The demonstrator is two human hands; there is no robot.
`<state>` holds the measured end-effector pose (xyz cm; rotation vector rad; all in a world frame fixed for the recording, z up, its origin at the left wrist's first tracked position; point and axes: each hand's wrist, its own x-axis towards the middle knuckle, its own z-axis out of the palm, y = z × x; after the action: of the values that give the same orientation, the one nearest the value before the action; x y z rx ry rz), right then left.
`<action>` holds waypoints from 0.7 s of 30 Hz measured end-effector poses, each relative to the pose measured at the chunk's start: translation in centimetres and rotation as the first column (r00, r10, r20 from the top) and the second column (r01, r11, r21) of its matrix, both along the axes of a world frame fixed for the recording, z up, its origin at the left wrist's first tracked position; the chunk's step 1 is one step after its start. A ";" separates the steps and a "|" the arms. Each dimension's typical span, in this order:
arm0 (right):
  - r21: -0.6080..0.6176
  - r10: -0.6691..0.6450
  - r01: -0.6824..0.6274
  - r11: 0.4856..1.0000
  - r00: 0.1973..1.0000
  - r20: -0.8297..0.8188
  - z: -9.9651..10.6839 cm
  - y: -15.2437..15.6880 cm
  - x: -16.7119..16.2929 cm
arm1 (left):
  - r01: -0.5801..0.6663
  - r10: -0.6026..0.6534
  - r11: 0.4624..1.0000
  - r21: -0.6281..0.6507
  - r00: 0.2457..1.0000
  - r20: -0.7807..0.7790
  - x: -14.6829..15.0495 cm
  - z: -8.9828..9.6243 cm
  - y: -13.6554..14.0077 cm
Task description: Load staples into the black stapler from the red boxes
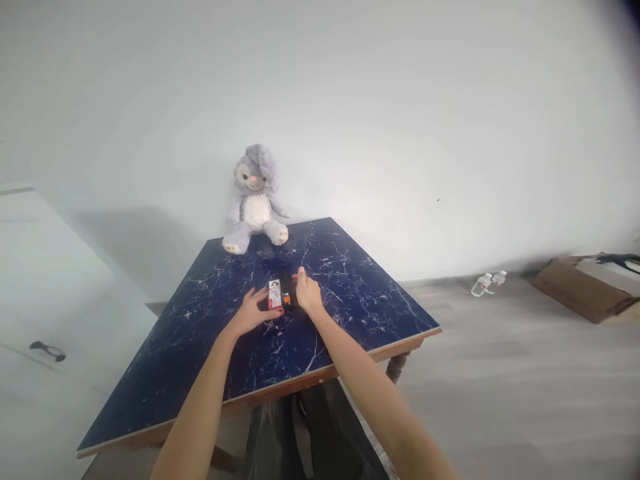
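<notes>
Over the middle of the dark blue marbled table (200,333), my left hand (251,312) is at a small red and white box (275,295). Its fingers lie along the box's left side and its thumb runs under the near end. Just right of the box is a black object (287,285) with an orange part; its kind is too small to make out. My right hand (307,292) is closed at that black object, thumb pointing up, its curled fingertips partly hidden.
A grey and white plush toy (256,207) sits at the table's far edge against the wall. Clear plastic bottles (482,285) and a cardboard box (580,287) are on the floor at the right. A white door with a dark handle (48,351) stands at the left.
</notes>
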<state>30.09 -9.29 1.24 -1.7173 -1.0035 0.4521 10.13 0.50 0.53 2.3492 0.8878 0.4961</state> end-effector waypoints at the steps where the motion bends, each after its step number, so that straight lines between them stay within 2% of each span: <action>1: 0.087 -0.035 0.048 0.995 0.988 -0.151 0.0 0.2 0.3 | -0.014 0.021 0.995 -0.096 0.997 0.075 -0.4 0.1 0.5; 2: 0.167 -0.052 0.111 0.980 0.945 -0.322 0.1 0.3 0.7 | -0.029 0.061 0.982 -0.189 0.984 0.167 -0.8 0.1 0.9; 3: 0.229 -0.043 0.177 0.957 0.869 -0.493 0.2 0.5 1.1 | -0.034 0.100 0.965 -0.260 0.965 0.244 -1.1 0.1 1.1; 5: 0.284 0.021 0.269 0.920 0.691 -0.722 0.4 0.6 1.8 | -0.015 0.117 0.950 -0.313 0.943 0.311 -1.5 0.1 1.1; 6: 0.295 0.051 0.306 0.905 0.611 -0.790 0.4 0.6 2.0 | -0.003 0.093 0.957 -0.292 0.952 0.293 -1.6 0.0 0.8; 8: 0.327 0.106 0.367 0.871 0.508 -0.855 0.6 0.4 2.4 | 0.017 0.021 0.980 -0.200 0.982 0.185 -1.5 0.1 0.0; 12: 0.400 0.230 0.477 0.783 0.375 -0.898 0.9 -0.3 2.6 | 0.011 -0.006 0.996 -0.086 0.998 0.057 -1.1 0.2 -1.1; 14: 0.403 0.224 0.491 0.772 0.383 -0.896 1.0 -0.6 2.7 | 0.000 0.001 0.999 -0.046 1.000 0.023 -0.8 0.1 -1.3; 16: 0.404 0.189 0.463 0.789 0.443 -0.876 1.0 -0.6 2.7 | -0.018 0.018 1.000 0.007 1.000 -0.009 -0.6 -0.1 -1.3; 18: 0.369 0.099 0.361 0.857 0.586 -0.804 0.9 -0.3 2.5 | -0.034 0.035 0.998 0.046 0.999 -0.024 -0.4 -0.3 -1.3; 20: 0.237 -0.007 0.197 0.951 0.783 -0.622 0.7 0.2 2.0 | -0.041 0.043 0.997 0.063 0.999 -0.033 -0.2 -0.4 -1.3; 21: 0.152 -0.030 0.125 0.981 0.859 -0.511 0.5 0.4 1.7 | -0.042 0.044 0.997 0.066 0.998 -0.040 -0.2 -0.4 -1.3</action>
<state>31.76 -8.93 1.75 -1.3643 -0.5671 0.6960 9.97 -0.83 0.16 2.4116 0.9561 0.5029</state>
